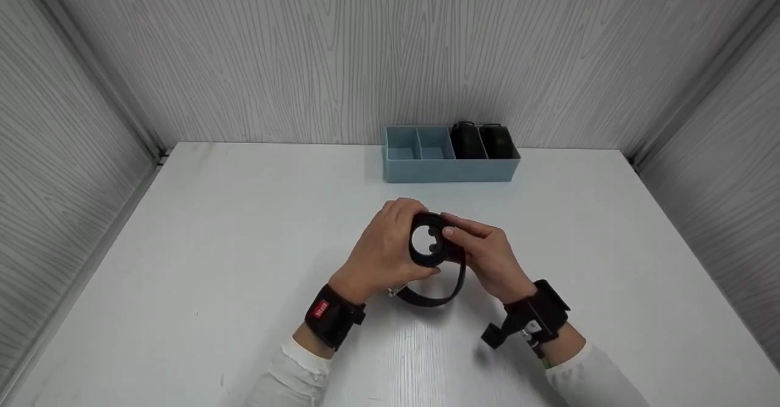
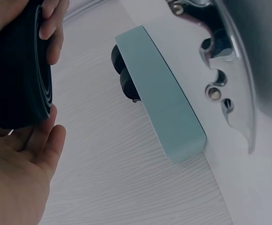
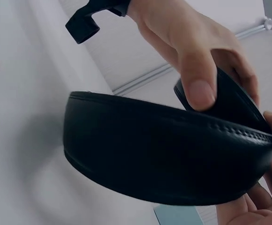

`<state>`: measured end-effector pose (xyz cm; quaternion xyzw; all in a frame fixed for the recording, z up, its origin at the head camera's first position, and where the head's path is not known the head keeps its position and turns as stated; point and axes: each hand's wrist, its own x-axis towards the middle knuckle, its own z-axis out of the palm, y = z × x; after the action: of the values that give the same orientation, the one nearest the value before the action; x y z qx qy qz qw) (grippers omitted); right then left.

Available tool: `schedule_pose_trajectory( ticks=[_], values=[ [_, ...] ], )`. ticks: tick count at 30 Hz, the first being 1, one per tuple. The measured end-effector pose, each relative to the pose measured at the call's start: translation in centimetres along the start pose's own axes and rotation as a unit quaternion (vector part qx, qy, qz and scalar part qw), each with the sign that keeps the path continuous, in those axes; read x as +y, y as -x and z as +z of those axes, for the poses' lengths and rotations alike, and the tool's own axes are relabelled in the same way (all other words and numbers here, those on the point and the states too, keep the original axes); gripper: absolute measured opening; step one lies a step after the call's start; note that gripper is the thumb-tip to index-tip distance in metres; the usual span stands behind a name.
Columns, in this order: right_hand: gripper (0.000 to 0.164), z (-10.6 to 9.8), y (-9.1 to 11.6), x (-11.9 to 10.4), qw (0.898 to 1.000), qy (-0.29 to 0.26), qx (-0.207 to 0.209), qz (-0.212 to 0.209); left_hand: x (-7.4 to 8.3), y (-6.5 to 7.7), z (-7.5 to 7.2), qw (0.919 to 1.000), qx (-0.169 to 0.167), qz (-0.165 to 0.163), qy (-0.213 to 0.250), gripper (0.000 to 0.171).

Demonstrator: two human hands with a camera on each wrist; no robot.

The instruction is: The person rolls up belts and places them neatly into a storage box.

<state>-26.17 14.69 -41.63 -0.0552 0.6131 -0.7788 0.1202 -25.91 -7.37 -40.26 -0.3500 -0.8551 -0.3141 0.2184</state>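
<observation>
Above the middle of the table, both hands hold a black belt wound into an upright coil. My left hand curls round the coil from the left, fingers over its top and thumb beneath. From the right, my right hand pinches the coil's edge, thumb against the front. A loose length of strap loops down below the hands. Its silver buckle looms close in the left wrist view and peeks out under the left hand in the head view. Layers of wound strap show along the coil's edge.
A blue-grey divided box stands at the back of the white table, near the wall. Two rolled black belts, one on the left and one on the right, sit in its right-hand compartments. Grey wood-grain panels enclose the table.
</observation>
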Motion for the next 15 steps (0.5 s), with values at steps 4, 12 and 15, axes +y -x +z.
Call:
schedule_pose_trajectory(
  ticks=[4, 12, 15],
  values=[
    [0.047, 0.3, 0.1, 0.2, 1.000, -0.001, 0.011, -0.007, 0.2, -0.1, 0.3, 0.9997, 0.012, -0.011, -0.020, 0.088],
    [0.046, -0.4, -0.1, 0.1, 1.000, -0.005, 0.006, -0.007, 0.2, 0.0, -0.1, 0.9995, -0.025, -0.010, 0.017, 0.091],
    [0.047, -0.9, -0.2, -0.1, 1.000, 0.005, -0.006, 0.003, 0.0, 0.0, -0.3, 0.9981, -0.047, -0.008, 0.040, 0.093]
  ],
)
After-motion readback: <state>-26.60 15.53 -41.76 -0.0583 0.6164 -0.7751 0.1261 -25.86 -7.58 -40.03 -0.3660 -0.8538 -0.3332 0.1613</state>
